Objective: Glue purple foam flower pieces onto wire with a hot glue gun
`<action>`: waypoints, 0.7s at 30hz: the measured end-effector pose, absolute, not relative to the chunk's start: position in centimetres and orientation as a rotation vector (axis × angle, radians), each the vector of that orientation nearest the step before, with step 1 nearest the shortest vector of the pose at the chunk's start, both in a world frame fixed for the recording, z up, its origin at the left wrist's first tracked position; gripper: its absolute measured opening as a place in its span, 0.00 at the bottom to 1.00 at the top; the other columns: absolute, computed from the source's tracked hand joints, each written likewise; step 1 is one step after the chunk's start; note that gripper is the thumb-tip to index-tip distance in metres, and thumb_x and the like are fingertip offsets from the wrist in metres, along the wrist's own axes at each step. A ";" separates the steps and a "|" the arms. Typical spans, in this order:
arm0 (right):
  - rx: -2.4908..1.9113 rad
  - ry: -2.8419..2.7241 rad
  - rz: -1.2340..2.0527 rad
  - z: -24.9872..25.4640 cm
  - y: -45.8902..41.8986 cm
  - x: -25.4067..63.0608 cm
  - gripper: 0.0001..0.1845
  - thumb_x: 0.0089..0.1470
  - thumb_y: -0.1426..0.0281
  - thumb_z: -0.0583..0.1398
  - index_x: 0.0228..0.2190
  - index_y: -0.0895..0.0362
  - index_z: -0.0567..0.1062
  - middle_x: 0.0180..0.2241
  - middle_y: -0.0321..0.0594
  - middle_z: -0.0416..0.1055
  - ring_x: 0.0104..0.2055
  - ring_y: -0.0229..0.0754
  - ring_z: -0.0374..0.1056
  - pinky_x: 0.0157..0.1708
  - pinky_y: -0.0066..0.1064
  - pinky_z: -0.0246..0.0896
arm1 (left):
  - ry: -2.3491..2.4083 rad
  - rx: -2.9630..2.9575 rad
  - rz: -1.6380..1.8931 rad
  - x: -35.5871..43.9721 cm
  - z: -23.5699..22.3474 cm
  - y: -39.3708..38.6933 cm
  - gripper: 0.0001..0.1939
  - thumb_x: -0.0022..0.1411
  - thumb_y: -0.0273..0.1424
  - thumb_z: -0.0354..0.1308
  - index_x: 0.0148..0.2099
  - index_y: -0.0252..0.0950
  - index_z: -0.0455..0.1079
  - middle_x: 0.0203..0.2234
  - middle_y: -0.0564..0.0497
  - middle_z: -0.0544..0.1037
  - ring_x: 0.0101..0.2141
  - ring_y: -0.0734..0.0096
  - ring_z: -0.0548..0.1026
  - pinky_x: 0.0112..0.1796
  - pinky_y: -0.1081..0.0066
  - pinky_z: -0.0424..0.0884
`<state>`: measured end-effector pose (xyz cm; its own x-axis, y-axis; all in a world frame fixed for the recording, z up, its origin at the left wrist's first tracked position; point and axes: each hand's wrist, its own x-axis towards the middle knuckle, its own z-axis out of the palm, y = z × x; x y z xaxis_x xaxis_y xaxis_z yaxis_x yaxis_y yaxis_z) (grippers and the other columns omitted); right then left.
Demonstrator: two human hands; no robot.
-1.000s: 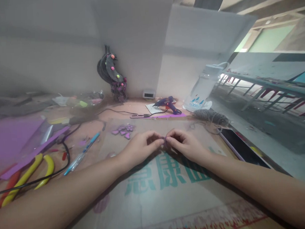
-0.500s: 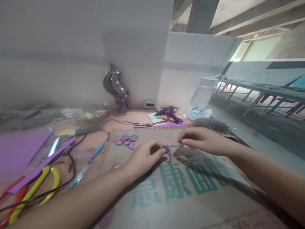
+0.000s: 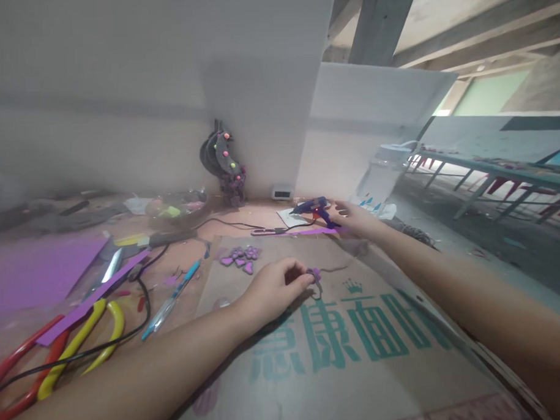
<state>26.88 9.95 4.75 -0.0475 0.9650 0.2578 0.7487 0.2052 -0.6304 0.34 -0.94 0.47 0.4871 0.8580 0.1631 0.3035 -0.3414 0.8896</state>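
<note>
My left hand (image 3: 280,286) pinches a small purple piece (image 3: 315,274) between thumb and fingertips over the printed cardboard (image 3: 332,386). Grey yarn (image 3: 335,269) trails from this piece to the right, and a short loop hangs below it. At the back of the table, my right hand (image 3: 351,215) reaches to the rear of a dark blue glue gun (image 3: 311,206), fingers apart beside its handle; whether they touch it is hard to tell. Several purple heart-shaped pieces with grey edging (image 3: 239,258) lie left of centre on the cardboard.
A dark crescent ornament with coloured balls (image 3: 223,157) stands against the wall. Pliers with yellow handles (image 3: 73,349), a blue pen (image 3: 173,296) and purple sheets (image 3: 43,267) lie left, crossed by a black cable. A water bottle (image 3: 384,176) and grey yarn ball (image 3: 416,234) are right.
My right hand has left the purple piece and moved forward to the glue gun, passing over the cardboard. My left hand still pinches the piece, now with its yarn showing.
</note>
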 end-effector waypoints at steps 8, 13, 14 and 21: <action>-1.552 -1.814 0.416 2.8 13.0 24.3 0.18 0.45 0.69 0.66 0.40 0.61 0.76 0.36 0.48 0.78 0.40 0.48 0.72 0.43 0.38 0.66 | 0.957 1.859 0.808 0.4 0.5 -0.9 0.11 0.62 0.39 0.54 0.35 0.36 0.68 0.29 0.53 0.76 0.32 0.69 0.73 0.33 0.72 0.64; -1.543 -1.754 0.422 2.7 13.2 24.0 0.16 0.42 0.72 0.66 0.37 0.60 0.76 0.34 0.46 0.78 0.39 0.50 0.72 0.41 0.37 0.66 | 0.964 1.874 0.816 0.4 0.6 -0.8 0.10 0.61 0.37 0.54 0.35 0.36 0.68 0.30 0.53 0.76 0.32 0.69 0.72 0.33 0.72 0.64; -1.536 -1.741 0.429 2.9 13.1 24.1 0.15 0.43 0.72 0.65 0.36 0.60 0.76 0.33 0.45 0.78 0.38 0.49 0.73 0.40 0.36 0.67 | 0.964 1.874 0.821 0.4 0.7 -0.8 0.10 0.61 0.37 0.54 0.35 0.36 0.68 0.29 0.53 0.76 0.32 0.69 0.72 0.33 0.72 0.64; -1.441 -1.685 0.515 5.3 7.9 24.9 0.10 0.51 0.64 0.62 0.32 0.59 0.75 0.34 0.46 0.78 0.32 0.43 0.74 0.34 0.34 0.69 | 0.966 1.812 0.854 0.4 0.5 -0.8 0.10 0.60 0.38 0.55 0.34 0.36 0.68 0.27 0.53 0.76 0.28 0.71 0.72 0.30 0.73 0.64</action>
